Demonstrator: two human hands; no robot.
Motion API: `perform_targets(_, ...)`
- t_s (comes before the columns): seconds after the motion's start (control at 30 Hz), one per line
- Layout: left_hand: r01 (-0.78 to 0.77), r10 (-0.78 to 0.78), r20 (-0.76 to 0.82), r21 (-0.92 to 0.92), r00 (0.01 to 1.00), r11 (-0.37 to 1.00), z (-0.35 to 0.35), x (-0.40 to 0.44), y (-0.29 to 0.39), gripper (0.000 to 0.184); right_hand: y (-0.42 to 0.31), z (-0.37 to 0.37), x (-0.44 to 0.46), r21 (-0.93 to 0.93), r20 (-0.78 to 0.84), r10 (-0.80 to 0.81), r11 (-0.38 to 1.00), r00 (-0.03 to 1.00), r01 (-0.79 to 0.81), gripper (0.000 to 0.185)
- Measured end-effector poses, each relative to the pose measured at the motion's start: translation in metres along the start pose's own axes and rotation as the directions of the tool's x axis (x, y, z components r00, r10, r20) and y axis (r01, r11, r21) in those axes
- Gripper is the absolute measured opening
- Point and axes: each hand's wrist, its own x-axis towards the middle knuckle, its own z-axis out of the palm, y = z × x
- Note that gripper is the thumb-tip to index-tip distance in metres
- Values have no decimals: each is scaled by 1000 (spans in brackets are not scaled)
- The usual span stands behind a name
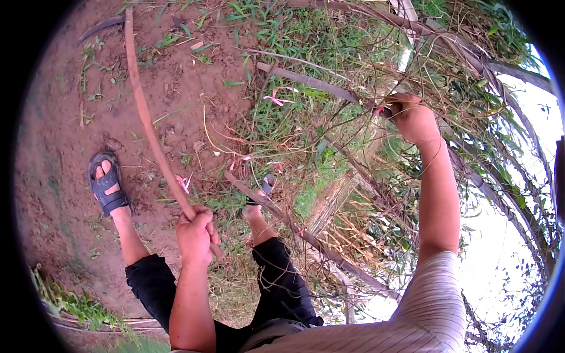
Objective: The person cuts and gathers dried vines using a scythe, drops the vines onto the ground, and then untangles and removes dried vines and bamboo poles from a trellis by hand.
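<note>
My left hand (196,236) is closed round the lower end of a long wooden handle (147,109). At its far end, top left, sits a dark curved blade (101,28), so it looks like a long-handled sickle. My right hand (415,120), arm stretched out, is closed among tangled dry vines (447,76). Its fingers wrap a weathered wooden pole (318,82) that runs into the fist, with a bit of pink ribbon beside it. The exact grip is partly hidden by the fingers and stems.
Another wooden pole (318,241) slants through the vines, between my right leg and the vine mass. Pink ribbon (279,97) is tied or lying near the grass. My sandalled left foot (107,182) stands on bare reddish soil (65,200); my right foot (254,210) stands by weeds.
</note>
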Motion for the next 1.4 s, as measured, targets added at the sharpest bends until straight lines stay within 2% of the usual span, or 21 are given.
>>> perform_targets(0.07, 13, -13, 13, 17, 1000, 1000, -5, 4, -3, 9, 6, 2, 6, 10, 49, -47, 999, 998, 46, 22)
perform_targets(0.17, 27, -27, 11, 38, 1000, 999, -9, 4, -5, 12, -5, -9, 1, 54, 143, -4, 999, 990, -4, 26)
perform_targets(0.23, 18, -18, -1, 40, 1000, 999, -6, 3, -3, 13, -8, -14, 9, -16, 265, 32, 999, 964, -29, 28)
perform_targets(0.37, 2, -2, -9, 12, 1000, 1000, -2, 0, 1, 8, 0, -12, 18, 72, 217, -12, 997, 976, -4, 21)
perform_targets(0.43, 12, -11, -11, 20, 1000, 1000, -4, 1, -1, 8, -1, -18, 22, 161, 293, -43, 987, 955, -5, 18)
perform_targets(0.57, 26, -26, 13, 28, 1000, 999, -9, 5, -5, 12, 5, -8, 26, 30, 235, -15, 1000, 972, 8, 17)
perform_targets(0.63, 23, -23, 13, 29, 1000, 999, -9, 5, -4, 12, 1, -13, 22, 250, 130, 62, 964, 990, -93, 18)
perform_targets(0.73, 11, -11, 21, 40, 1000, 999, -8, 4, -3, 12, 2, -14, 22, 289, 23, 28, 957, 999, -34, 20)
perform_targets(0.87, 10, -11, 19, 39, 1000, 999, -6, 2, -2, 12, -21, -17, 14, 383, 83, 88, 917, 993, -113, 16)
perform_targets(0.93, 9, -10, 18, 41, 1000, 999, -5, 2, -1, 13, -45, -15, 1, 797, 154, 42, 585, 987, -150, 10)
perform_targets(1.0, 13, -13, 4, 52, 1000, 999, -3, 1, 0, 13, -88, -34, -12, 906, 196, -50, 392, 979, -162, 9)
perform_targets(1.03, 10, -10, 5, 56, 1000, 998, 0, 0, 1, 13, -95, -32, -14, 954, 203, -166, 256, 965, -156, 11)
perform_targets(1.07, 9, -9, -5, 33, 1000, 999, 2, -2, 3, 10, -100, -31, -17, 955, 202, -163, 252, 966, -157, 11)
perform_targets(1.13, 15, -15, -9, 16, 1000, 1000, 2, -3, 3, 7, -108, -30, -24, 934, 357, -318, 135, 878, -331, 14)
perform_targets(1.2, 25, -25, -23, 6, 999, 1000, 2, 0, 1, 7, -117, 2, -41, 870, 423, -323, -118, 847, -479, 25)
perform_targets(1.23, 22, -22, -21, 3, 1000, 1000, 3, 0, 0, 7, -125, 18, -53, 868, 430, -278, -132, 859, -478, 45)
perform_targets(1.27, 13, -13, -14, 13, 1000, 1000, 3, 1, 1, 7, -141, 40, -67, 870, 426, -282, -133, 860, -475, 45)
perform_targets(1.3, 5, -5, -12, 26, 1000, 1000, 3, 0, 1, 7, -160, 65, -83, 943, 305, -41, -129, 952, -307, 54)
perform_targets(1.33, 2, -1, -23, 32, 1000, 999, 2, 0, 0, 7, -174, 77, -99, 986, 155, 200, -88, 967, -140, 63)
perform_targets(1.37, -5, 5, -2, 23, 1000, 1000, 2, 1, -1, 7, -183, 79, -114, 984, 163, 193, -105, 967, -145, 63)
perform_targets(1.4, -10, 10, 12, 17, 1000, 1000, 0, 2, -2, 7, -193, 79, -127, 996, 2, 225, 83, 974, -22, 71)
